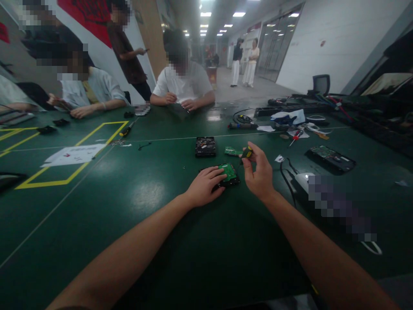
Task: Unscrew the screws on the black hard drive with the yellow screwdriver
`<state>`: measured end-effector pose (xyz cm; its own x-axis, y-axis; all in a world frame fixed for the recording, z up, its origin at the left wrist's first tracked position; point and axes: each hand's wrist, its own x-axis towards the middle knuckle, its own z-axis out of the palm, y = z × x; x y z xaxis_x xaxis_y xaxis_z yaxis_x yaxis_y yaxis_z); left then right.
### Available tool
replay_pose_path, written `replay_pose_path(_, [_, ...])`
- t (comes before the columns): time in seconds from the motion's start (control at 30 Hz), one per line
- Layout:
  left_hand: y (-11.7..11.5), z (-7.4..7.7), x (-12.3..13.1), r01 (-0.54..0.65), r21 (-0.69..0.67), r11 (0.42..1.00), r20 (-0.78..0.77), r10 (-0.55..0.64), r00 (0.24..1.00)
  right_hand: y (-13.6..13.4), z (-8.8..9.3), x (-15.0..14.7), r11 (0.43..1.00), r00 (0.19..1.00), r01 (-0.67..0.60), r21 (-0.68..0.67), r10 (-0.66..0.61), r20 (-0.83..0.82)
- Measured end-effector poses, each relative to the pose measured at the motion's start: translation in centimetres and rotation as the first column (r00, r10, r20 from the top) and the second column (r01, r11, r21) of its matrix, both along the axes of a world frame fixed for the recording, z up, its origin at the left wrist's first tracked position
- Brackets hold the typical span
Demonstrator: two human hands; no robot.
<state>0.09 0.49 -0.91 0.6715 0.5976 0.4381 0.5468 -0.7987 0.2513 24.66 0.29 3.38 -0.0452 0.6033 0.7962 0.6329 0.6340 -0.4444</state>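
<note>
A hard drive (229, 172) lies on the green table with its green circuit board facing up. My left hand (206, 186) rests over its left side, fingers across the board and thumb along the near edge, holding it. Raised just right of the drive, my right hand (260, 174) pinches a short screwdriver (247, 152) by its black and yellow handle. The screwdriver's tip is too small to make out. Behind the screwdriver lies a loose green circuit board (232, 151). A second hard drive (205, 147) sits a little farther back.
Another hard drive (332, 158) lies at the right, near a black cable (287, 183) and a blurred-out pouch (342, 206). Farther back are a red screwdriver (295, 137) and cables. Paper sheets (75, 154) and a yellow-handled screwdriver (126, 129) lie left. A person (183, 82) sits opposite.
</note>
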Motion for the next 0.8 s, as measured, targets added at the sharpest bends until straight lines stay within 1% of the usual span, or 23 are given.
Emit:
replay_pose_path(0.07, [0.0, 0.1, 0.0, -0.002, 0.003, 1.0, -0.002, 0.002, 1.0, 0.1, -0.2, -0.1, 0.999, 1.0, -0.028, -0.034, 0.027, -0.011])
replay_pose_path(0.13, [-0.1, 0.2, 0.0, -0.005, 0.004, 1.0, -0.006, 0.005, 1.0, 0.0, -0.1, -0.1, 0.999, 1.0, -0.024, -0.034, 0.024, -0.01])
replay_pose_path(0.27, [0.0, 0.1, 0.0, 0.002, -0.002, 1.0, -0.005, -0.002, 1.0, -0.4, 0.6, -0.1, 0.998, 0.999, 0.035, 0.046, -0.036, 0.019])
replay_pose_path(0.33, [0.0, 0.0, 0.0, 0.005, -0.001, 1.0, 0.002, -0.005, 1.0, -0.5, 0.8, -0.1, 0.997, 0.998, 0.045, 0.066, -0.047, 0.029])
replay_pose_path(0.53, [-0.1, 0.2, 0.1, -0.004, -0.004, 1.0, 0.003, 0.004, 1.0, -0.5, 0.4, -0.3, 1.0, 1.0, -0.004, -0.002, 0.004, 0.017])
replay_pose_path(0.6, [-0.2, 0.3, 0.1, -0.001, -0.005, 1.0, 0.003, 0.001, 1.0, -0.5, 0.3, -0.3, 1.0, 1.0, -0.002, -0.011, 0.002, 0.005])
replay_pose_path(0.8, [0.0, 0.1, 0.1, -0.005, 0.002, 1.0, -0.011, 0.005, 1.0, -0.6, 0.8, -0.3, 0.998, 0.999, 0.035, 0.044, -0.035, 0.009])
